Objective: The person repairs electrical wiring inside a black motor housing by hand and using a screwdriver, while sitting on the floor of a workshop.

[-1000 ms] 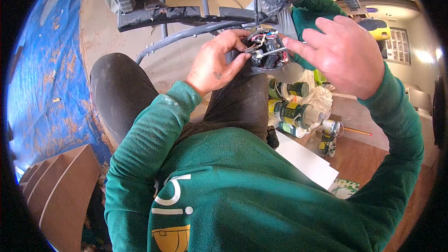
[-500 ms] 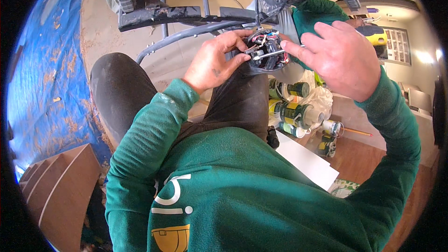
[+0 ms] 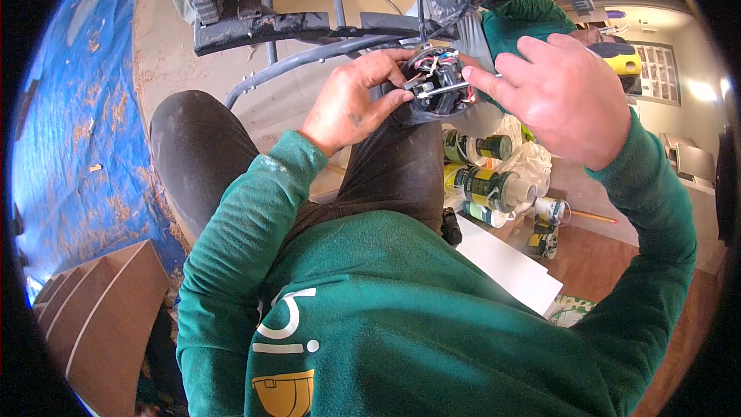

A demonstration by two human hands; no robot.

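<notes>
A round black housing (image 3: 437, 105) filled with wires and small parts hangs by a cable above my right thigh, below a dark metal frame (image 3: 301, 29). My left hand (image 3: 356, 96) is closed on its left rim, thumb and fingers pinching near a small grey part. Across the open housing lies the metal shaft of a screwdriver (image 3: 455, 89). Its yellow and black handle sticks out beyond my right hand (image 3: 567, 96), which is closed round it with the index finger stretched to the housing's right edge. My right palm and thumb are hidden.
A person in a green sleeve (image 3: 525, 25) is close by beyond the housing. Several yellow-and-green cans (image 3: 486, 188) and a white sheet (image 3: 505, 262) lie to the right. On the left are a blue tarp (image 3: 85, 131) with debris and a shelf-like wooden piece (image 3: 112, 309).
</notes>
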